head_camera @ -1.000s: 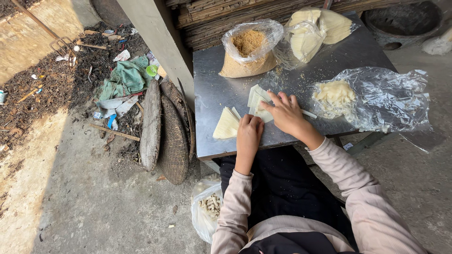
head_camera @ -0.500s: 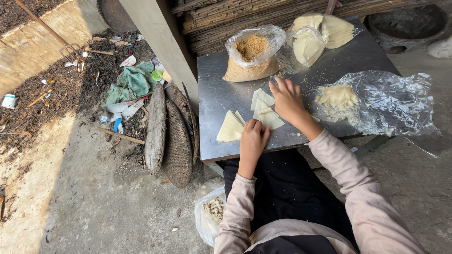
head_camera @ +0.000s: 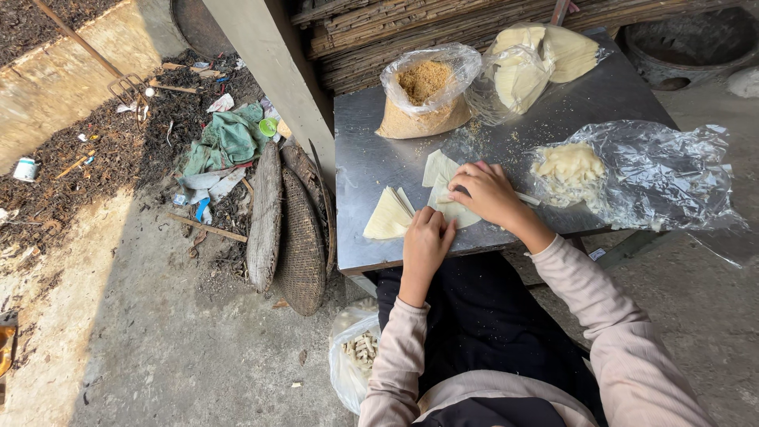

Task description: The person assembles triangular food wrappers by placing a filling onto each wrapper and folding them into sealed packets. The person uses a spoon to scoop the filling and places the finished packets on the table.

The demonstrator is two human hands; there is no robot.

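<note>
Nearest the camera, beside the person's left knee, a clear plastic bag [head_camera: 356, 356] of small pale pieces stands open on the ground.

Left hand [head_camera: 425, 241]: it rests at the near edge of the metal surface [head_camera: 364, 158]. The fingers are curled down, with the tips at the near corner of a pale sheet. Whether they pinch the sheet or only press on it cannot be told.

Right hand [head_camera: 489, 192]: it lies palm down, just beyond and to the right of the left hand. The fingers are spread and released flat on the loose pale sheets [head_camera: 443, 178], holding them against the surface without a grasp.

Sheets: the loose pale sheets lie near the middle of the surface, under and left of the right hand. A fanned stack of triangular sheets [head_camera: 389, 215] lies just to their left, close to the near edge.

Right of the hands, an opened clear bag [head_camera: 656, 178] holds a lump of pale filling [head_camera: 568, 164].

At the far side of the surface, a bag of brown crumbs [head_camera: 425, 95] stands on the left. Beside it, on the right, a bag of stacked pale sheets [head_camera: 538, 63] lies.

On the ground to the left of the surface, two woven baskets [head_camera: 288, 229] lean together.
</note>
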